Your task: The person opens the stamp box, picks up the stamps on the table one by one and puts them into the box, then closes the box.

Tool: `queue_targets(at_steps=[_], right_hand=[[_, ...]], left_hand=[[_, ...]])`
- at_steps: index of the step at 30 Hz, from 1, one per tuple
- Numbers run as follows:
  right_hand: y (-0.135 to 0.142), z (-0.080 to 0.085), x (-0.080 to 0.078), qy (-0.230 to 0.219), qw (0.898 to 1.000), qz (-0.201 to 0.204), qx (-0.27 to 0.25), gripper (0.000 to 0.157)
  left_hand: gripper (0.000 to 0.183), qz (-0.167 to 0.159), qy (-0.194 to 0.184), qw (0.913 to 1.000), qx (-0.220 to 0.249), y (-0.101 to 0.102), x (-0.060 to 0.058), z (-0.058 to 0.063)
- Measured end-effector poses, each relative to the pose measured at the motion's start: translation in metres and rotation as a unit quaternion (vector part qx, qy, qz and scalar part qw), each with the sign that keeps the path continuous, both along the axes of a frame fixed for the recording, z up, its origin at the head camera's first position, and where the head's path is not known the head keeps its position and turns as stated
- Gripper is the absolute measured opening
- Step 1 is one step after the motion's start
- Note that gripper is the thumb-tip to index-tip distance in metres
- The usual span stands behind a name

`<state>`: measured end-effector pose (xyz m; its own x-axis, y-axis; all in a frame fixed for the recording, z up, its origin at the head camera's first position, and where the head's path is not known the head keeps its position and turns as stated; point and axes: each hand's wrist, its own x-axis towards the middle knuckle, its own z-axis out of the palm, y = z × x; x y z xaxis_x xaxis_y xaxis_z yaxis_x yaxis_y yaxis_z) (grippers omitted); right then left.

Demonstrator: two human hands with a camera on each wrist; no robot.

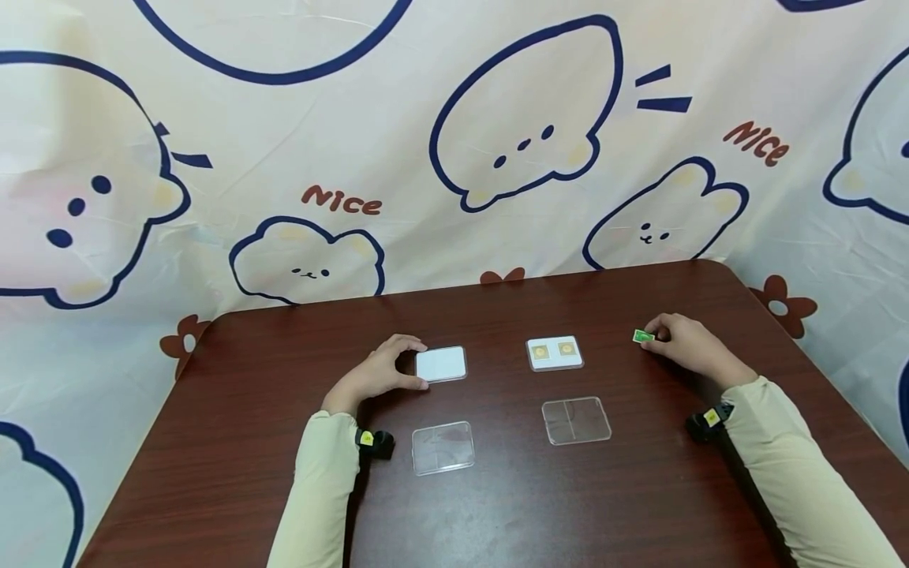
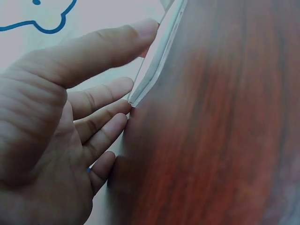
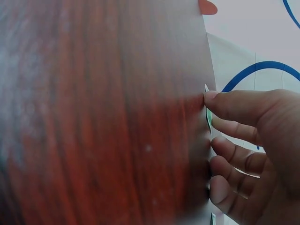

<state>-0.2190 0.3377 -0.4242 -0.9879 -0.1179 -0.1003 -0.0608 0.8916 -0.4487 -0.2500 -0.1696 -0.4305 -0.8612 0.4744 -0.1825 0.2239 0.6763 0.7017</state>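
My left hand spans the left end of a flat clear case with a white insert, thumb at its near edge and index finger at its far edge. In the left wrist view the thumb rests against the case. My right hand pinches a small green card with a pale border between thumb and index finger, low over the table. Only a thin edge of the green card shows in the right wrist view. Between the hands lies a second white-lined case with two gold-coloured squares.
Two clear, see-through lids lie nearer me, one on the left and one on the right. Everything sits on a dark brown table. A printed cloth hangs behind the table's far edge.
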Motion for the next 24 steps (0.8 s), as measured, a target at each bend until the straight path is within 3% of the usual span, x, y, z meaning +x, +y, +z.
queue_targets(at_steps=[10, 24], right_hand=[[-0.0036, -0.0018, 0.0005, -0.009, 1.0, -0.014, -0.021, 0.027], [0.0, -0.0035, 0.0012, -0.006, 0.999, -0.026, -0.028, 0.023]], left_hand=[[0.065, 0.007, 0.003, 1.0, 0.001, -0.0013, 0.0016, 0.0018], [0.061, 0.008, 0.006, 0.9999, 0.011, -0.0011, 0.0003, -0.0045]])
